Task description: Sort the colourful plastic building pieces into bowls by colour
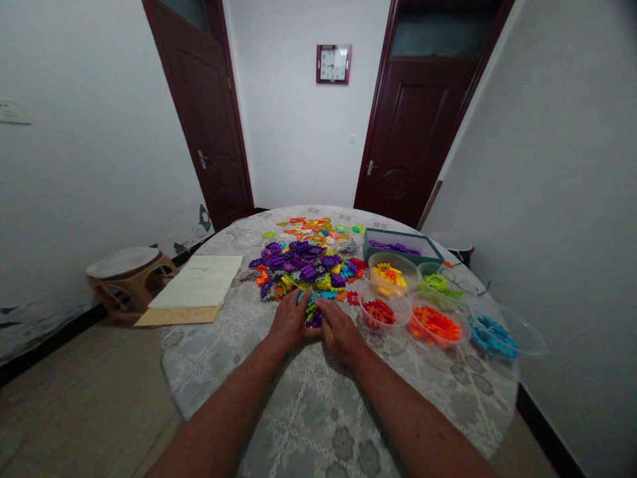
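i see the left hand [287, 321] and the right hand [342, 332] curled close together low on the tablecloth [291, 411], fingers bent around a small clump of purple and green pieces [313, 315]. the gap between the hands is narrow; i cannot tell from here whether either one grips the clump or only touches it. it sits between them, at the near edge of a mixed pile [301, 261], mostly purple on top. right of the hands i have red pieces [379, 311], orange pieces [435, 323] and yellow pieces [391, 273] in clear bowls, with a green box [398, 234] behind. papers [199, 282] lie to the left.
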Demonstrator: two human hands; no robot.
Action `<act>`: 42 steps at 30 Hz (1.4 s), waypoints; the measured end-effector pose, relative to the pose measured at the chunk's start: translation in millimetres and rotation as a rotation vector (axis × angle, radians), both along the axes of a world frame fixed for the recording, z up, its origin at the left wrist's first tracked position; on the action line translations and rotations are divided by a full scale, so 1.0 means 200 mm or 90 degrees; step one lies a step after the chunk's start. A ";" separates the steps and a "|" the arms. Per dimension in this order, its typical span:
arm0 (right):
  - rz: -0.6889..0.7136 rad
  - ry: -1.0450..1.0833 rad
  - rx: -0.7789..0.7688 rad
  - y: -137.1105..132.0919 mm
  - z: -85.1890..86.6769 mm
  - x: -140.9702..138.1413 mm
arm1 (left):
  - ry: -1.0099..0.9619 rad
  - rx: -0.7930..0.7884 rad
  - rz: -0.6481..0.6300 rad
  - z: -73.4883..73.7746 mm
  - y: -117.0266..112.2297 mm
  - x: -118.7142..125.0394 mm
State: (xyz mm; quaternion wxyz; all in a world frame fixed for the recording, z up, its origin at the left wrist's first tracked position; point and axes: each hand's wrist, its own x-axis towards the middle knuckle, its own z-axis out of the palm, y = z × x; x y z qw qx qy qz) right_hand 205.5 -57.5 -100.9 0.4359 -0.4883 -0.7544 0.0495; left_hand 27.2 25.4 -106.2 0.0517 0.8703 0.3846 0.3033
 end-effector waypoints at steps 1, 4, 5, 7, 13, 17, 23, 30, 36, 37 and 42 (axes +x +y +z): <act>-0.006 0.007 0.008 0.00 0.01 -0.01 | -0.002 0.006 0.006 0.00 -0.01 0.00; -0.104 0.014 0.029 0.03 0.03 -0.03 | -0.020 0.029 0.017 0.02 -0.05 0.01; -0.152 0.011 0.036 0.05 0.03 -0.05 | -0.029 0.034 0.019 0.03 -0.06 0.01; -0.241 -0.004 0.043 0.11 0.04 -0.06 | -0.045 0.040 0.023 0.04 -0.08 0.02; -0.464 -0.071 -0.041 0.31 0.06 -0.05 | -0.049 0.045 0.022 0.05 -0.09 0.02; -0.540 -0.088 -0.103 0.41 0.06 -0.02 | -0.068 0.030 0.018 0.05 -0.09 0.02; -0.524 -0.102 -0.111 0.43 0.04 -0.03 | -0.088 -0.016 0.042 0.03 -0.08 0.02; -0.413 -0.102 -0.069 0.28 -0.01 -0.04 | -0.089 -0.017 0.055 0.00 -0.07 0.03; -0.394 -0.082 -0.044 0.17 -0.03 -0.06 | -0.136 0.010 0.007 0.01 -0.04 0.00; -0.394 -0.080 -0.042 0.16 -0.03 -0.06 | -0.142 0.012 0.001 0.01 -0.04 0.00; -0.394 -0.057 -0.047 0.14 -0.02 -0.09 | -0.170 0.005 0.001 0.02 -0.02 -0.01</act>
